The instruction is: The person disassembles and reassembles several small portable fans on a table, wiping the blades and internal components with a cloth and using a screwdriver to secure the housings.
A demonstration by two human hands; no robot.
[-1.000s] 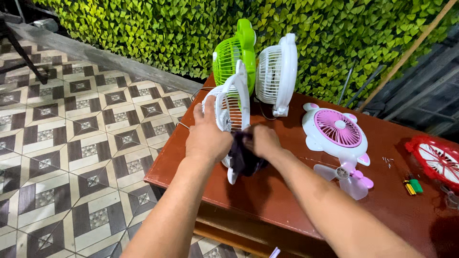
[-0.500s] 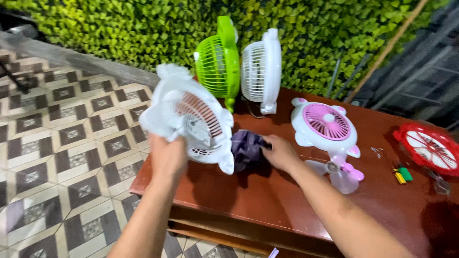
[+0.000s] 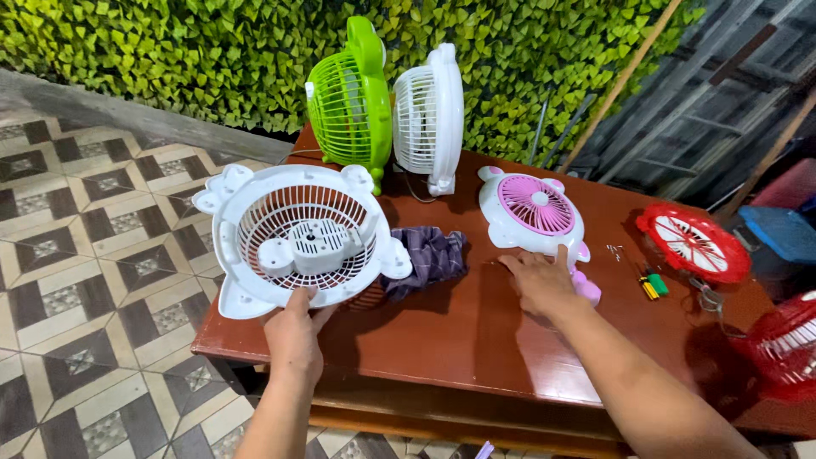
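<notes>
Left hand [image 3: 293,336]: I held the white fan housing [image 3: 297,238] by its lower rim, fingers closed on it, above the worktop [image 3: 442,331] edge.
Right hand [image 3: 537,280]: open, flat, empty, touching the pink fan [image 3: 534,208].
Grip advice: I judged supporting the housing near the motor hub steadier.
Cloth [image 3: 429,255]: just beside the housing.

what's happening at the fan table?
A person stands at a brown wooden table with several small fans on it. The left hand holds a white fan up by its lower rim, back side toward the camera. The right hand rests flat on the table, touching a pink and white fan. A purple cloth lies between them.
</notes>
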